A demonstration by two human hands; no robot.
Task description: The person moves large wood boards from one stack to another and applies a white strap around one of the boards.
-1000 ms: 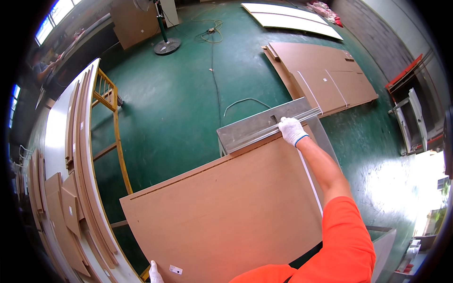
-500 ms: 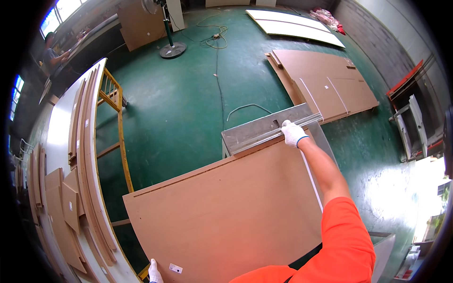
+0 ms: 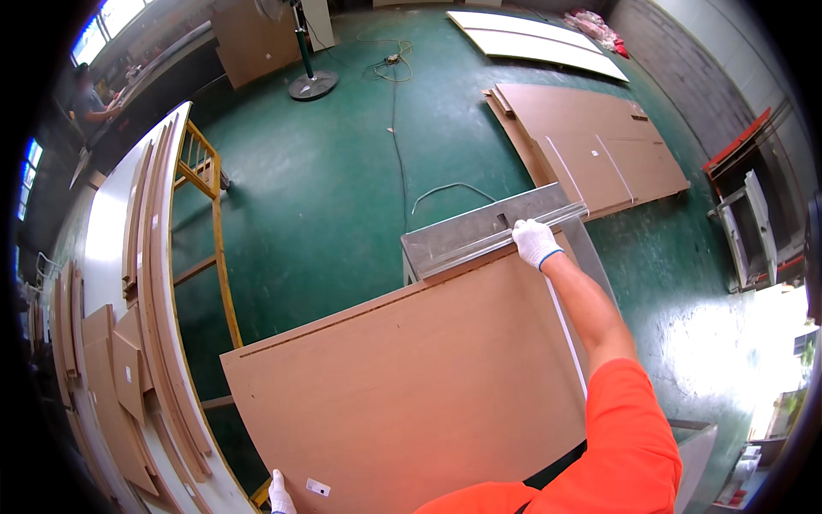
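A large brown board (image 3: 402,377) lies in front of me, with a dark groove along its far edge and a small white label near its near left corner. My left hand (image 3: 280,494), in a white glove, grips the board's left edge at the bottom of the view; its fingers are partly hidden. My right arm reaches across the board's right side. At the far edge my gloved right hand (image 3: 535,242) is closed over the metal rail (image 3: 479,247), which runs along a grey metal machine table (image 3: 454,230). The board's far edge lies close against this rail.
To the left, a white-topped, yellow-framed trolley (image 3: 224,283) carries several brown strips and panels. Brown boards (image 3: 612,163) are stacked beyond the machine; white panels (image 3: 539,44) lie farther back. A cable (image 3: 396,163) crosses the green floor near a stand fan (image 3: 313,86). Another person (image 3: 90,103) works far left.
The view has shifted very slightly. Both hands keep their places on the board and the rail, with the right hand's fingers moved only a little.
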